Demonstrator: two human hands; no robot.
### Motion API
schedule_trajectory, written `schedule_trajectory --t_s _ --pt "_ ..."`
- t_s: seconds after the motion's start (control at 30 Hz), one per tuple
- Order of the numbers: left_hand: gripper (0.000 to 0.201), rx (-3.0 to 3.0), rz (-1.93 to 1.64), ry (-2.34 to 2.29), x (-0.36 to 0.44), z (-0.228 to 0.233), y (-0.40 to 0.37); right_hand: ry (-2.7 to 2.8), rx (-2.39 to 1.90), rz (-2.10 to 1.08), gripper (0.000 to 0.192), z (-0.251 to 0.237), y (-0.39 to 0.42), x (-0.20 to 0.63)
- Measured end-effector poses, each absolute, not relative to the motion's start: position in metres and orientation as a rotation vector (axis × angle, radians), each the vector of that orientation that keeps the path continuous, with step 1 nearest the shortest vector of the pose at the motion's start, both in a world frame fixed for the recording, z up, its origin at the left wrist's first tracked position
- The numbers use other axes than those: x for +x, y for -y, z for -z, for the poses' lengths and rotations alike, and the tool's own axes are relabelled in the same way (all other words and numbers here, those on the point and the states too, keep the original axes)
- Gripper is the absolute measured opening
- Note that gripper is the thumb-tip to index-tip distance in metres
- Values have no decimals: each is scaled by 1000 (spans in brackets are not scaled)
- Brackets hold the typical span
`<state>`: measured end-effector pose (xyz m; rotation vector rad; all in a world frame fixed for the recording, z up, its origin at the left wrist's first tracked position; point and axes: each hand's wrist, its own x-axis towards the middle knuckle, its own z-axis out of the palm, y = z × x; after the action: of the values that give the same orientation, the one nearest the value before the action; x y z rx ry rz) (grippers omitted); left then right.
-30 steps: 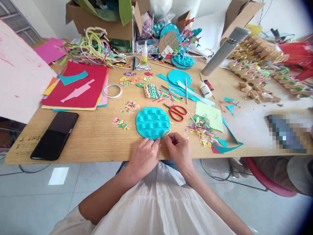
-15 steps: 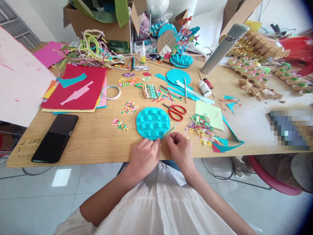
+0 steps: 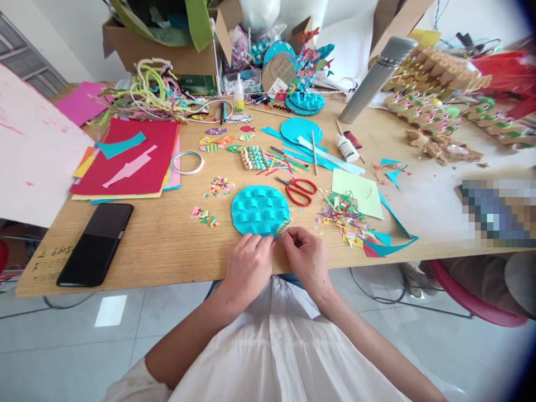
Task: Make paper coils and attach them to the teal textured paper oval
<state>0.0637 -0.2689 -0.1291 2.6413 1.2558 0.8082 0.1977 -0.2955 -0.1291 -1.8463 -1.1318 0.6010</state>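
Observation:
A round blue paper disc (image 3: 260, 209) with rows of raised, scale-like flaps lies on the table in front of me. My left hand (image 3: 249, 259) is closed at its near edge, fingers bent and pressed together there; the thumb is mostly hidden. Just to the right, my right hand (image 3: 306, 252) pinches a short, pale green twisted strip (image 3: 284, 226) between thumb and forefinger. The strip lies against the disc's lower right rim. Red-handled scissors (image 3: 300, 191) rest beyond the right hand, close to the disc.
Paper scraps (image 3: 345, 220) and a pale green sheet (image 3: 355, 192) lie to the right. Confetti-like bits (image 3: 205, 216) are left of the disc. Further off are paper fish (image 3: 215, 131), a glue bottle (image 3: 347, 148) and a grey flask (image 3: 377, 81). A black phone (image 3: 95, 245) sits front left.
The view has shifted slightly. The pale green strip now sits closer against the disc's lower right rim, tilted more steeply; both hands keep nearly the same pose.

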Motion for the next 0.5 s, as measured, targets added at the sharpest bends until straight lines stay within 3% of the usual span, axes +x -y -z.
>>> schedule_trajectory --t_s 0.5 --pt "14 2638 -691 -1275 81 121 249 1118 -1846 -634 24 126 295 198"
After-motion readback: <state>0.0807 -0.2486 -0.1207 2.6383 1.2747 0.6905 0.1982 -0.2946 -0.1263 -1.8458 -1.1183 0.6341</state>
